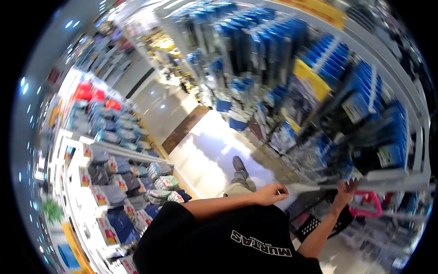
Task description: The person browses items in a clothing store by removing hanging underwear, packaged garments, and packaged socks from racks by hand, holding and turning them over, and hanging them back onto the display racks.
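My left hand (270, 194) is in front of my black shirt, its fingers curled in; what they hold, if anything, is hidden. A pale, see-through strip (303, 187) runs from near it towards my right hand (346, 192). The fingers of my right hand are bent at the edge of a grey-white ledge (388, 179), blurred, and I cannot make out what is in them. Just beside that hand is a pink handle (367, 204). Below it sits a black basket with pale holes (315, 226), partly hidden by my right forearm.
Blue-topped hanging packages (283, 39) fill the rack ahead and to the right, with a yellow sign (310, 84) among them. On my left, a shelf holds folded, labelled garments (109, 196). Between them runs a pale tiled floor (205, 150), where my shoe (239, 165) shows.
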Available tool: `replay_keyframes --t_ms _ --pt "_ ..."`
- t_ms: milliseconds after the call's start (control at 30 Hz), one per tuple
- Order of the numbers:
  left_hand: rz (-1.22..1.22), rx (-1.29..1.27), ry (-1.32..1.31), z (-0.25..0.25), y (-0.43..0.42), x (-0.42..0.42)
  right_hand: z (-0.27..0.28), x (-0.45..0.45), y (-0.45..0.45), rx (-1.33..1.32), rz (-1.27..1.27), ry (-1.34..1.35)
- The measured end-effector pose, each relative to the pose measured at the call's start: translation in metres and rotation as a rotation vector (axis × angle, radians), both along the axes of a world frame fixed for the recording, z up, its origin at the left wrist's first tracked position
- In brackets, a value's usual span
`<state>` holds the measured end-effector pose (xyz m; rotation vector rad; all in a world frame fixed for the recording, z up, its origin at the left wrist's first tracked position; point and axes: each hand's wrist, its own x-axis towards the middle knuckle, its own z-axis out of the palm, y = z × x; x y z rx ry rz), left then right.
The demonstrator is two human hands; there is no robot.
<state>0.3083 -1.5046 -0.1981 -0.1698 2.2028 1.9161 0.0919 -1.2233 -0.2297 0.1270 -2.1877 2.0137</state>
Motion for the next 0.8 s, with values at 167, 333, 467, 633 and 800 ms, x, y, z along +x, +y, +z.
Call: replay_keyframes --t_ms 167,333,467,633,800 --pt "0.029 0.004 0.069 -0.012 0.003 0.005 -0.011 -0.01 -0.001 0.088 -0.058 -0.021" --pt "0.052 0.067 0.068 -0.005 0.006 0.008 0.005 -0.002 -0.004 0.237 -0.032 -0.065" --pt "0.044 0.07 0.055 0.002 0.007 0.007 -0.005 0.005 0.004 0.171 -0.046 -0.131" --pt "0.051 0.042 0.057 0.002 0.008 0.004 0.011 0.025 0.011 0.179 0.037 -0.167" --pt "-0.016 0.03 0.131 -0.017 0.018 -0.003 -0.005 0.04 0.062 0.131 0.114 -0.108"
